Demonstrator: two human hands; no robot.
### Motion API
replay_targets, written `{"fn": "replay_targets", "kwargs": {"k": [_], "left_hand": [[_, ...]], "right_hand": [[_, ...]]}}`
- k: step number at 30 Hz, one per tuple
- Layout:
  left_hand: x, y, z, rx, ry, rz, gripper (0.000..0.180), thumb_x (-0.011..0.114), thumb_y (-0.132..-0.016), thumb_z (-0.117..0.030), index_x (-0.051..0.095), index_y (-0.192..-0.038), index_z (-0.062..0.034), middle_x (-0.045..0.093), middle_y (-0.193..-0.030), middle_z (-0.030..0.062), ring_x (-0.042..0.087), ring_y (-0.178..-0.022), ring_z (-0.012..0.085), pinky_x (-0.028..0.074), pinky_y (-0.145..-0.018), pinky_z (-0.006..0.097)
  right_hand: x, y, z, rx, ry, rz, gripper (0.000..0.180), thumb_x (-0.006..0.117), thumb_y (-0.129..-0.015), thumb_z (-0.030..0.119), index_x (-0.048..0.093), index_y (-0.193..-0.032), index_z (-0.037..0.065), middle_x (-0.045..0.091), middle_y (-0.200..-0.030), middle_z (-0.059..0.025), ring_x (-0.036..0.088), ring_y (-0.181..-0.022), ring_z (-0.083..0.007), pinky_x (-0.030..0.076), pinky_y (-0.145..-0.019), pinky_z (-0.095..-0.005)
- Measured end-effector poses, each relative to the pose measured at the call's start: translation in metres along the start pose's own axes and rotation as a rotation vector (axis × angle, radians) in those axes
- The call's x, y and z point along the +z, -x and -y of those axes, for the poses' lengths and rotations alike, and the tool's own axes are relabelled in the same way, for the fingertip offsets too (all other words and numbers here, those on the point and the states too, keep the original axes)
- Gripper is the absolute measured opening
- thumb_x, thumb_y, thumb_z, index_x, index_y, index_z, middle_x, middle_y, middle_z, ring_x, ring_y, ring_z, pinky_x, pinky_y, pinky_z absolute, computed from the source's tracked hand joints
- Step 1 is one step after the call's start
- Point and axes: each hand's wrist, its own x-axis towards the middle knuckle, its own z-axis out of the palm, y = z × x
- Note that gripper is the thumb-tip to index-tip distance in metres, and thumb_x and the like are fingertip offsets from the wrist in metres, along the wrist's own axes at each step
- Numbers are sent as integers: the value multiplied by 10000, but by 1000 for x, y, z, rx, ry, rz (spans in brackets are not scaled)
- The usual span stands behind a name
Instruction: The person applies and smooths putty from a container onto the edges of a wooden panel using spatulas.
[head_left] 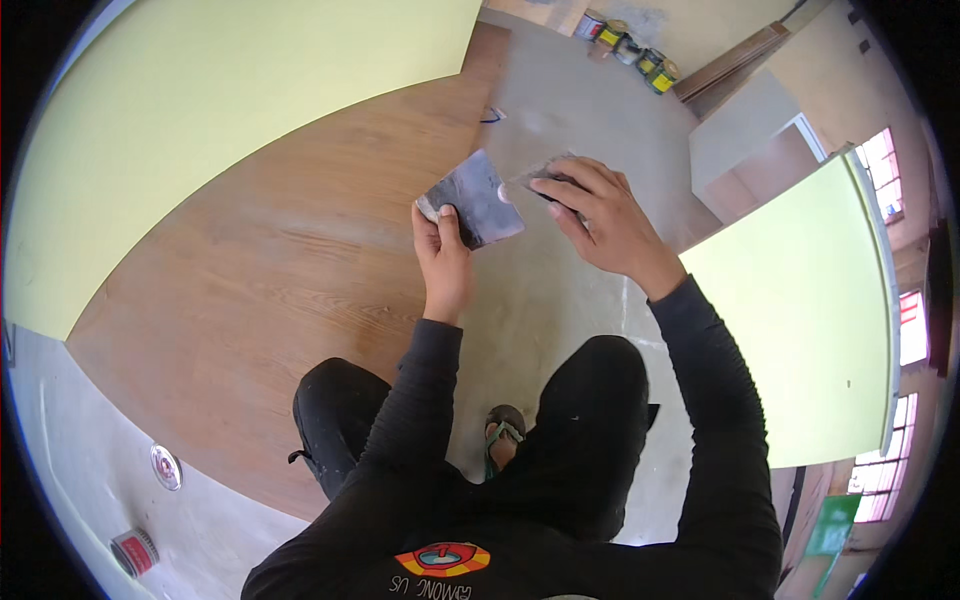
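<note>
My left hand [443, 262] grips a thin, flat, squarish grey plate [478, 200] by its lower left edge. The thumb lies on the plate's face, which is smeared dark and pale, with a small whitish notch or spot near its right edge. Close to the right of the plate, my right hand [610, 222] pinches a small, dark, flat piece with a pale, dusty edge [545, 172]. The fingers cover most of that piece, so its kind is hard to make out. A narrow gap separates it from the plate.
A brown wood-grain panel [250, 280] lies to my left, below a pale yellow-green panel [250, 70]. Another yellow-green panel [800, 330] stands at right. Several paint cans [650, 65] line the far wall. Near left are a round lid [166, 467] and a can [134, 553].
</note>
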Motion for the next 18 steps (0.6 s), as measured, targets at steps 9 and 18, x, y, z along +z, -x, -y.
{"fn": "replay_targets", "kwargs": {"k": [9, 18], "left_hand": [[-5, -13, 3, 219, -385, -20, 135, 437, -1014, -112, 451, -1091, -2, 507, -855, -7, 450, -755, 70, 410, -680, 230], [-137, -65, 42, -92, 116, -375, 239, 491, -977, -172, 509, -1197, -83, 599, -1133, 67, 613, -1004, 210, 549, -768, 336]], "right_hand": [[52, -19, 6, -183, 85, 132, 265, 627, -867, 195, 649, -1129, 164, 589, -1146, -35, 530, -1114, -261, 410, -849, -447], [240, 31, -108, 115, -512, 422, 294, 586, -916, 193, 615, -1198, 112, 626, -1164, -115, 589, -1076, -317, 461, -910, -455]]}}
